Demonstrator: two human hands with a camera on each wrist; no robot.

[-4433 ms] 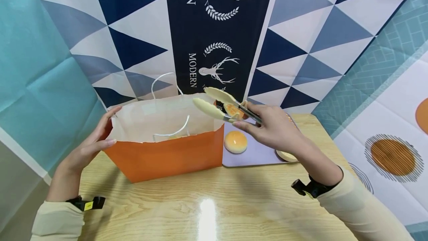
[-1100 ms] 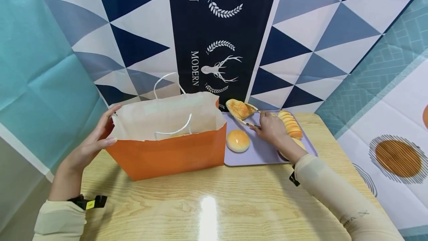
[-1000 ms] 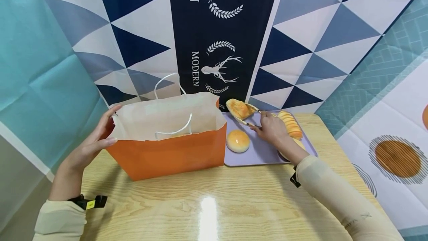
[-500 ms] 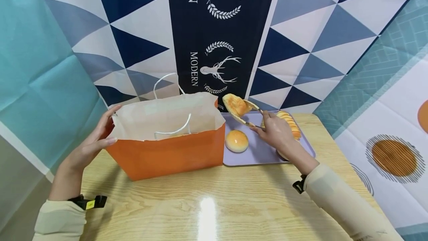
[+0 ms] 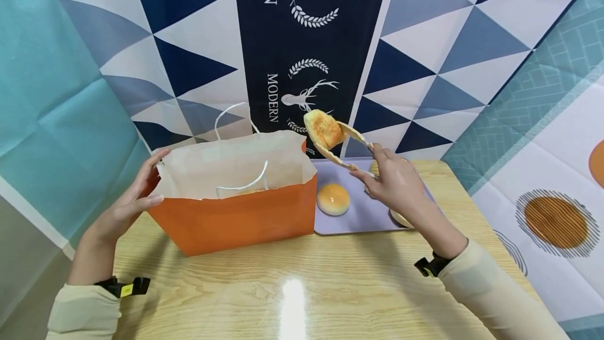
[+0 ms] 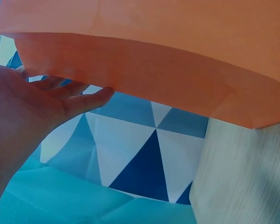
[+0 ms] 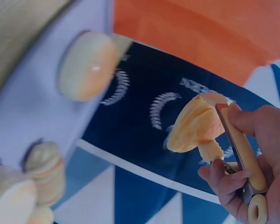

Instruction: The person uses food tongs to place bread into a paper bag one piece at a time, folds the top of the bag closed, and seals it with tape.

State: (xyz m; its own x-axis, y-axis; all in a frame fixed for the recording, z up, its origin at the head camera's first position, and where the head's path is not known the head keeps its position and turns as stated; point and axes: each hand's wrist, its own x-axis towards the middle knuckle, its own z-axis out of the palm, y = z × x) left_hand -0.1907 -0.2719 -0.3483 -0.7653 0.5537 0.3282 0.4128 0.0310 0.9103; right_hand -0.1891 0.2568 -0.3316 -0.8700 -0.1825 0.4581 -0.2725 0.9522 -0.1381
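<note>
My right hand grips tongs with yellow tips and metal arms. Between the tips is a golden-brown bread piece, lifted above the back of a lilac tray and right of an orange paper bag. The right wrist view shows the bread and my fingers round the tongs' handles. My left hand rests against the bag's left end, thumb at the front corner and fingers towards the back. In the left wrist view those fingers look spread and fairly straight. The bag's contents are mostly hidden.
A round glossy bun sits on the tray's left side. Other breads lie partly hidden behind my right hand and forearm. White cord handles stand up at the bag's opening. Patterned cloth hangs behind the wooden table.
Earlier the tongs were free of bread over the bag's right end; then they closed round the bread at the tray's back. Now they have lifted it up and leftwards. My left hand stays put.
</note>
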